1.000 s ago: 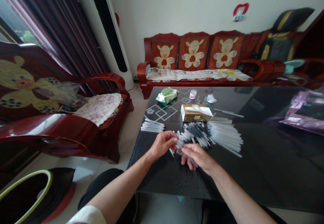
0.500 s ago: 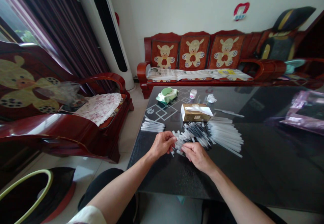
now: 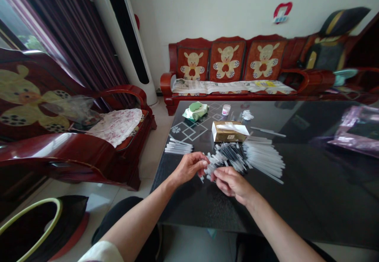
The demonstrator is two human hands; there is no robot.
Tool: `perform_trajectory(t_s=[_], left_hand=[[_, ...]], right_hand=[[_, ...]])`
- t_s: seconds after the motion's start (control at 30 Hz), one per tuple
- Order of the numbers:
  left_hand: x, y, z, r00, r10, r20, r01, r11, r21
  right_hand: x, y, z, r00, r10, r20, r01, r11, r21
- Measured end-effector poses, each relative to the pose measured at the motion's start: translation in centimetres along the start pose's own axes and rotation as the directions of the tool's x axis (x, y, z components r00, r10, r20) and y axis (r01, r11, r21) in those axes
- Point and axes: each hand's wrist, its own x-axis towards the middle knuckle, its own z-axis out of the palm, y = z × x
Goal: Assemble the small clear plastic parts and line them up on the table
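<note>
My left hand (image 3: 191,166) is closed in a pinch over the near-left side of a heap of short whitish pieces, like pen caps (image 3: 218,158). Facing it, my right hand (image 3: 230,180) also pinches, at the near edge of the same heap. Whatever lies between the fingertips is too small to make out. Just beyond the heap lie thin black sticks like pen refills (image 3: 232,153). To their right, long translucent white tubes like pen barrels (image 3: 264,158) spread in a fan. Several white pens with dark ends (image 3: 178,146) lie side by side left of my hands.
A gold tissue box (image 3: 229,136) stands behind the heap on the dark glossy table (image 3: 308,191). Further back are a green wipes pack (image 3: 195,112), a small white tub (image 3: 226,109) and crumpled tissue (image 3: 247,115). A purple plastic package (image 3: 358,133) lies at the right.
My left hand has shifted slightly right over the heap. My right hand has turned and its fingers have lifted a little, still close to the left. The laid-out pens and tubes look unchanged.
</note>
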Motion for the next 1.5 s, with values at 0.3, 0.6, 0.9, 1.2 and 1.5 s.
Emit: perform_trajectory(t_s=[0.3, 0.6, 0.9, 1.2, 1.5], left_hand=[[-0.4, 1.2, 0.0, 0.992, 0.079, -0.099, -0.013, 0.842, 0.539], [0.0, 0.6, 0.3, 0.984, 0.076, -0.162, 0.071, 0.664, 0.744], [0.0, 0.1, -0.6, 0.998, -0.005, -0.056, 0.026, 0.923, 0.383], [-0.1, 0.4, -0.6, 0.994, 0.113, 0.008, -0.112, 0.961, 0.254], [-0.5, 1.4, 0.2, 0.98, 0.174, -0.092, -0.105, 0.856, 0.507]], right_hand=[[0.3, 0.1, 0.5, 0.965, -0.229, -0.127, 0.163, 0.905, -0.392], [-0.3, -0.5, 1.2, 0.855, -0.509, -0.093, 0.123, 0.374, -0.919], [0.1, 0.1, 0.6, 0.941, -0.29, -0.172, 0.142, 0.805, -0.576], [-0.1, 0.1, 0.4, 1.0, 0.014, 0.016, -0.014, 0.999, 0.031], [-0.1, -0.3, 1.1, 0.991, -0.098, -0.09, 0.089, 0.991, -0.099]])
